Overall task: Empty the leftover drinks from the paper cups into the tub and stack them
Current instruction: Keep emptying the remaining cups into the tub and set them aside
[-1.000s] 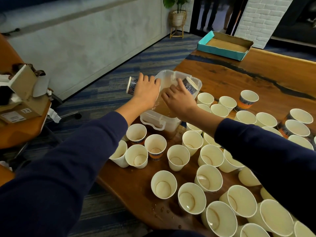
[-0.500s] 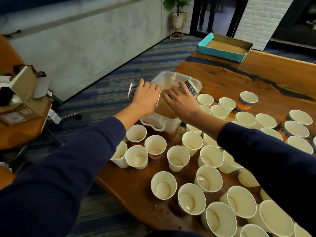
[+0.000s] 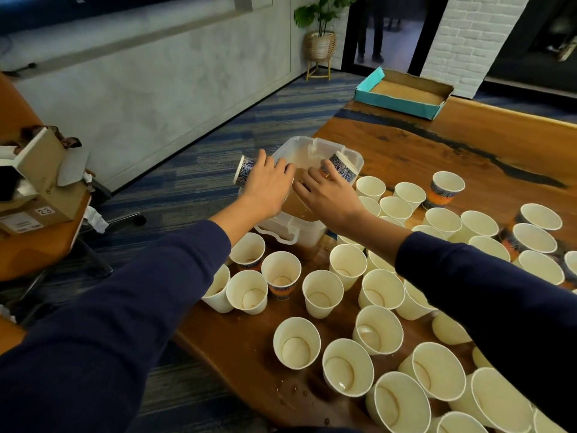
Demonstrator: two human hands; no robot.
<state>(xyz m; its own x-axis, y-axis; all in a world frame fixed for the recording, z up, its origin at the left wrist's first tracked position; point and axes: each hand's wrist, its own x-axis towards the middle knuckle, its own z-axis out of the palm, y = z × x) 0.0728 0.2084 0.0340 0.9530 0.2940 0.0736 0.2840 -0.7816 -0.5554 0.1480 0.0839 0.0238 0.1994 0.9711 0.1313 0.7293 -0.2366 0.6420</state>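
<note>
A clear plastic tub [image 3: 318, 148] with brown liquid in it stands at the table's left edge. My left hand [image 3: 268, 187] grips a patterned paper cup [image 3: 245, 170] tipped on its side, base pointing left, mouth over the tub. My right hand [image 3: 327, 195] grips a second patterned cup [image 3: 342, 162] tipped into the tub from the right. Several upright paper cups [image 3: 323, 292] crowd the table in front of and to the right of the tub, some with a little liquid at the bottom.
The wooden table [image 3: 452, 145] has drops spilled near its front edge [image 3: 290, 392]. A teal cardboard tray [image 3: 402, 92] sits at the far end. On the left, a side table carries a cardboard box [image 3: 40, 182]. A potted plant [image 3: 321, 42] stands by the wall.
Both hands have stayed over the tub with their cups tipped; only the view has shifted slightly.
</note>
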